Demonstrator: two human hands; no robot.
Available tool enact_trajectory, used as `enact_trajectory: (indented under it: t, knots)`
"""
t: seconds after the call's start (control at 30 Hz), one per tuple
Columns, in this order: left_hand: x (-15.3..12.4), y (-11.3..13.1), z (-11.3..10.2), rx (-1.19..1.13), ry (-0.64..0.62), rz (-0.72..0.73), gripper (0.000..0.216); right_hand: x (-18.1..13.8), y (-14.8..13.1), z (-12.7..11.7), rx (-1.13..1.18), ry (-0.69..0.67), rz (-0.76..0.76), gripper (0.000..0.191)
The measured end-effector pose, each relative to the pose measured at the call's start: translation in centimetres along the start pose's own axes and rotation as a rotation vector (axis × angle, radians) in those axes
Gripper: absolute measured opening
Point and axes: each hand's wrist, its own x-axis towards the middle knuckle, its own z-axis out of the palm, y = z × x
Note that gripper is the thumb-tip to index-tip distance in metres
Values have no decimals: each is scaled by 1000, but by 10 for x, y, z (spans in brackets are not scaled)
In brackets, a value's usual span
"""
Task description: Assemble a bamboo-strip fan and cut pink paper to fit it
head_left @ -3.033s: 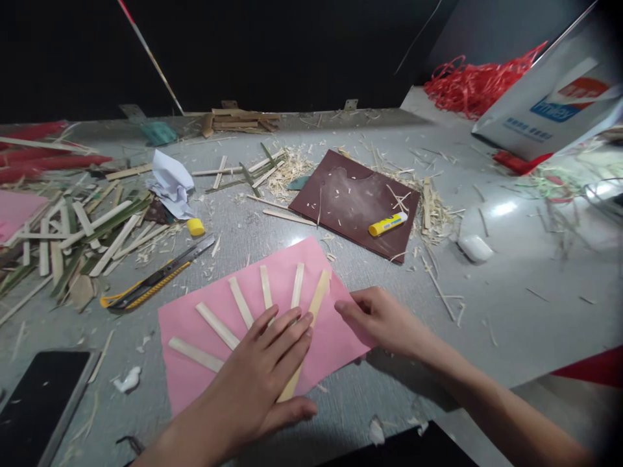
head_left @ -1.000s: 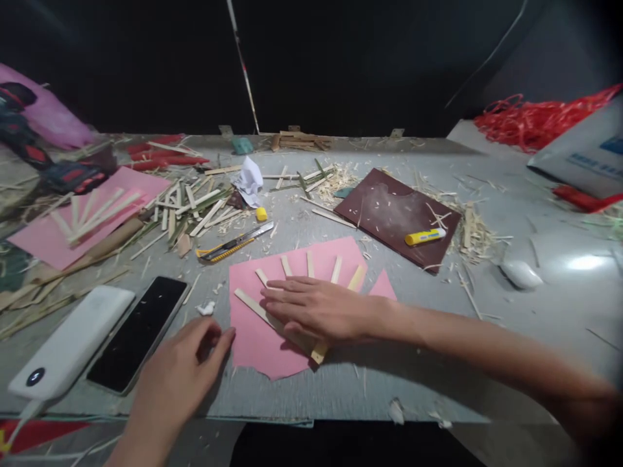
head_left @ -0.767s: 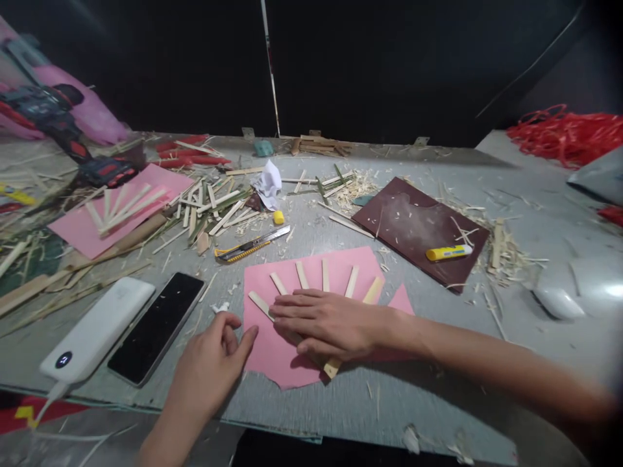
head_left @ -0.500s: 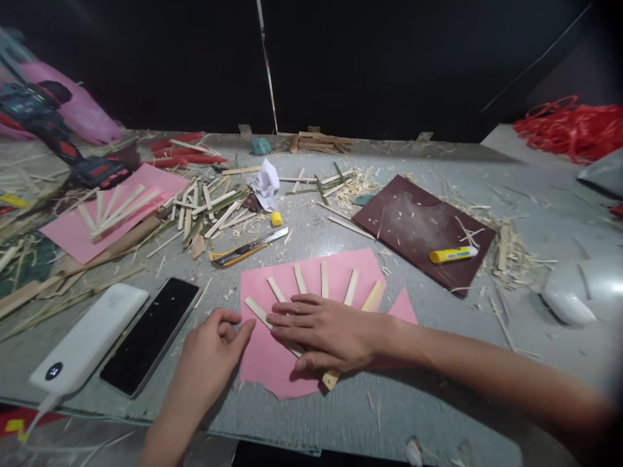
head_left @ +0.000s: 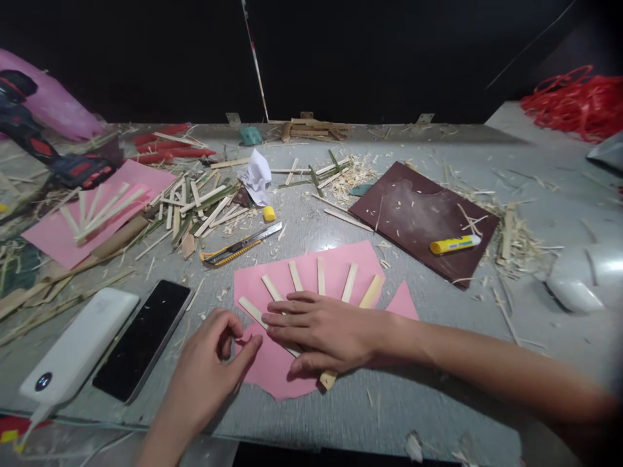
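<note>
A sheet of pink paper (head_left: pixel 272 376) lies in front of me with several pale bamboo strips (head_left: pixel 320 275) fanned out on it. My right hand (head_left: pixel 326 331) rests flat across the strips' lower parts, hiding where they meet. Below its palm pokes out the end of a thicker, yellowish strip (head_left: pixel 328 380). At the paper's left edge, my left hand (head_left: pixel 214 363) is closed, thumb and curled fingers pinching the edge, which is raised a little there. A torn pink scrap (head_left: pixel 403 301) lies beside my right wrist.
Beyond the paper lie a utility knife (head_left: pixel 242 245) and a yellow cap (head_left: pixel 268 213). A glue stick (head_left: pixel 454 244) rests on a dark brown board (head_left: pixel 413 214). Left are a phone (head_left: pixel 143 338), a white power bank (head_left: pixel 80 344), a second pink sheet (head_left: pixel 53 243) and a power tool (head_left: pixel 80 170).
My left hand has closed on the paper's left edge and lifted it slightly. My right hand stays flat on the strips. The view has shifted a little.
</note>
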Motion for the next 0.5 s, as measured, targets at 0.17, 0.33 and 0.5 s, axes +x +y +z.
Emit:
enact_trajectory:
  t: [0.17,0.33,0.5]
  knots:
    - [-14,-1,9,-185,-126,-120,33,0,0,0,-26,-5,-12,66]
    - [-26,-1,15,-368,-187,-202,33,0,0,1,-54,-6,-10,63]
    - [-39,-3,16,-485,-187,-227,36,0,0,0,-36,9,-13,61]
